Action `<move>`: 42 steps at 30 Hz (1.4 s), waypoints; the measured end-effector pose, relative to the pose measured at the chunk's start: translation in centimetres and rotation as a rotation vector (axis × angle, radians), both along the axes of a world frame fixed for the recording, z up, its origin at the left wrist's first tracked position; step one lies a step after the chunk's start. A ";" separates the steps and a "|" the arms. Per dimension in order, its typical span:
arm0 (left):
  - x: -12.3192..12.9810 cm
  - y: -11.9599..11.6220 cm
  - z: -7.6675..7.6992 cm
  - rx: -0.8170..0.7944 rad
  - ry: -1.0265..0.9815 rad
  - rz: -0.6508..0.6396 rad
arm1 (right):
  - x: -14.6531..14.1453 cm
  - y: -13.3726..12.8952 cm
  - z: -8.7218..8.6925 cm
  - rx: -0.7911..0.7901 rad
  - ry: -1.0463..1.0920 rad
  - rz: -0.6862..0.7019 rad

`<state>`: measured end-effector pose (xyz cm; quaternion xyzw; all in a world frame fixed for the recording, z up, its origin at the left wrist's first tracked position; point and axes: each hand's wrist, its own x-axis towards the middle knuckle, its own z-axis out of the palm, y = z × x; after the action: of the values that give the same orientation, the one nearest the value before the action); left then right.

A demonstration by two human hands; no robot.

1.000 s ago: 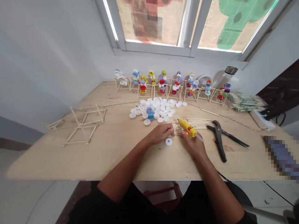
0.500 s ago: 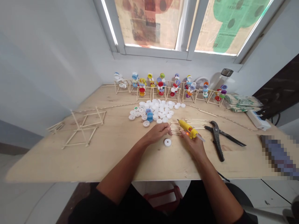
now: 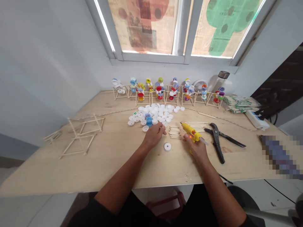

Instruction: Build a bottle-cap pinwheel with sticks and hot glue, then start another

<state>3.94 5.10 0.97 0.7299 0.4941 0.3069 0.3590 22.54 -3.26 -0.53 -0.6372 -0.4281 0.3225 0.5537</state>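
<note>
My right hand (image 3: 197, 147) grips a yellow glue gun (image 3: 191, 131), its nozzle pointing up and left and a small orange light glowing on it. At the near edge of a pile of white bottle caps (image 3: 156, 110) is my left hand (image 3: 155, 134), fingers curled together; what they hold, if anything, is too small to make out. Two blue caps (image 3: 149, 121) lie in the pile beside that hand. Between my hands rests a row of short sticks (image 3: 174, 132). A single white cap with a centre hole (image 3: 167, 147) lies nearer to me.
Black pliers (image 3: 218, 142) lie right of the glue gun, beside longer sticks (image 3: 196, 125). A stick frame (image 3: 77, 136) stands at the left. Stick stands with coloured caps (image 3: 159, 91) line the back. At the right are a power strip (image 3: 257, 120) and bagged sticks (image 3: 241, 103).
My left hand has moved left, away from the short sticks to the edge of the cap pile. The glue gun remains in my right hand. The view has shifted slightly.
</note>
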 end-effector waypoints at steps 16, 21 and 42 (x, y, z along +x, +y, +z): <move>1.3 -1.5 -0.4 -0.020 -0.039 0.048 | 0.4 0.0 -0.3 0.013 -0.057 0.008; 0.9 -1.8 -0.5 -0.057 -0.199 0.070 | 0.3 -0.3 0.2 -0.011 -0.047 0.005; -0.9 -2.8 -0.6 0.017 -0.047 0.090 | -0.7 -1.7 1.9 0.044 -0.458 0.400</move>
<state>3.03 2.29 0.33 0.7025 0.5154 0.3441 0.3499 21.82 -4.97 1.33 -0.5843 -0.6658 0.2635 0.3819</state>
